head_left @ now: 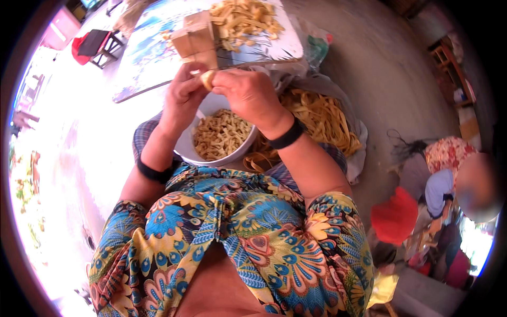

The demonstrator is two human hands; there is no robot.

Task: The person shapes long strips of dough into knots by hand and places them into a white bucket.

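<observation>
Above a white bowl (219, 161), my left hand (182, 98) and my right hand (251, 98) meet with fingers closed. Between their fingertips is a small tan folded strip (207, 80), partly covered by the fingers. Many short, twisted or knotted tan pieces (222, 134) fill much of the bowl, which sits at my lap. To the right, long flat tan strips (319, 119) lie heaped in an open greyish bag (359, 145). Just beyond my fingers, a wooden block (194, 39) stands at the near edge of a table.
The low table (153, 61) has a patterned top and carries a pile of cut tan strips (245, 24). A clear plastic bag (317, 50) is by its right corner. A small stool (100, 45) stands far left. Another person (441, 182) sits at the right, near a red cloth-like item (395, 215).
</observation>
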